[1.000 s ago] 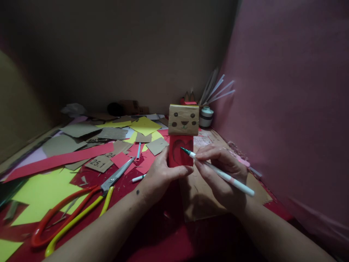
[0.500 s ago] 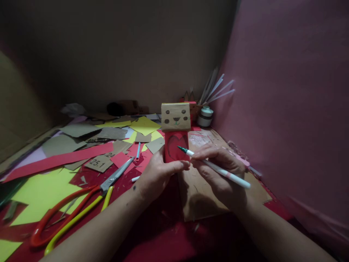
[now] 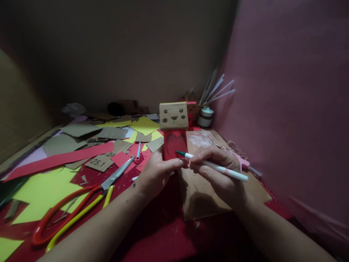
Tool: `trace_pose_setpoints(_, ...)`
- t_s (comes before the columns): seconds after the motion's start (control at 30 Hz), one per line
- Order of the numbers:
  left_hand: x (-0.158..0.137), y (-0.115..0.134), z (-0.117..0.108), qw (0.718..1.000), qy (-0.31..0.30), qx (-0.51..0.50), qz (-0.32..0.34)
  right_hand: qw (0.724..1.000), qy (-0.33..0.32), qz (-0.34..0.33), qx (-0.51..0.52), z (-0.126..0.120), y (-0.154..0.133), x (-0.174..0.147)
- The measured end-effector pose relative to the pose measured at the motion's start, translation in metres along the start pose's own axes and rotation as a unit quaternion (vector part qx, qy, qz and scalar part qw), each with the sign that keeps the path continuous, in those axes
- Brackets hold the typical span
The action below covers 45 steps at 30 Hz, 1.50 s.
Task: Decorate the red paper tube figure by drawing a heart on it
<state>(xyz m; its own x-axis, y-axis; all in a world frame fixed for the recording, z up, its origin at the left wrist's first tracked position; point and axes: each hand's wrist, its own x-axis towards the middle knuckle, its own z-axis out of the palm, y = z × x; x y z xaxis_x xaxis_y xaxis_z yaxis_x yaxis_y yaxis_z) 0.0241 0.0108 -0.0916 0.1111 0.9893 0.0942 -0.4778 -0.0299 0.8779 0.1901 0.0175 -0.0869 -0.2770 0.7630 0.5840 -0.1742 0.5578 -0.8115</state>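
My left hand (image 3: 159, 169) is closed around the lower part of a paper figure (image 3: 173, 117). The figure has a tan box head with dark spots, a nose and a small green mouth. Its red body carries a heart outline (image 3: 176, 143) in dark lines. Between the thumb and fingers of my right hand (image 3: 222, 169) is a white marker pen (image 3: 218, 167). The pen's green tip points at the lower part of the heart; whether it touches the paper I cannot tell. Part of the body is hidden behind my left fingers.
Large scissors (image 3: 109, 182) with red and yellow handles lie to the left among paper and cardboard scraps (image 3: 99, 162). A cardboard sheet (image 3: 201, 196) lies under my right hand. Behind stand a small white jar (image 3: 205, 116) and thin white sticks (image 3: 220, 89). A pink wall (image 3: 294, 109) rises on the right.
The figure has shifted slightly left. The pen tip has moved down and a little left, to the heart's lower part. Both hands keep their hold.
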Motion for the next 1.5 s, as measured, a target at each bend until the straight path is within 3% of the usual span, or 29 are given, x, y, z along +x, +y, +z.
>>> trace_pose_setpoints(0.13,-0.0010,-0.0006,-0.0004,1.000,0.007,-0.007,-0.007,1.000,0.020,-0.015,-0.005,-0.0006,0.0022,-0.0005)
trace_pose_setpoints(0.43,0.0002,0.0009,0.0005,1.000,-0.002,0.012,0.002,0.999,-0.028,0.012,-0.042,-0.0012,-0.0009,0.0001)
trace_pose_setpoints(0.63,-0.0009,-0.0015,-0.0008,1.000,-0.006,0.004,0.011,0.999,0.033,0.004,0.036,0.0008,0.0064,-0.0015)
trace_pose_setpoints(0.77,-0.0009,-0.0021,-0.0028,1.000,-0.006,0.003,-0.001,1.000,0.009,0.018,-0.022,-0.0003,0.0062,-0.0036)
trace_pose_setpoints(0.93,-0.0017,-0.0010,-0.0020,1.000,-0.011,-0.003,0.009,0.999,-0.009,-0.009,-0.046,-0.0018,0.0049,-0.0042)
trace_pose_setpoints(1.1,-0.0026,-0.0006,-0.0018,1.000,-0.008,-0.007,-0.002,0.998,0.023,-0.050,-0.039,-0.0036,0.0088,-0.0015)
trace_pose_setpoints(1.33,0.0006,-0.0004,-0.0063,1.000,-0.019,-0.012,-0.006,0.999,-0.035,0.024,-0.034,-0.0045,0.0057,-0.0021)
trace_pose_setpoints(1.5,-0.0023,0.0003,-0.0051,1.000,-0.004,0.006,-0.030,0.999,0.023,0.012,0.030,-0.0013,0.0088,-0.0008)
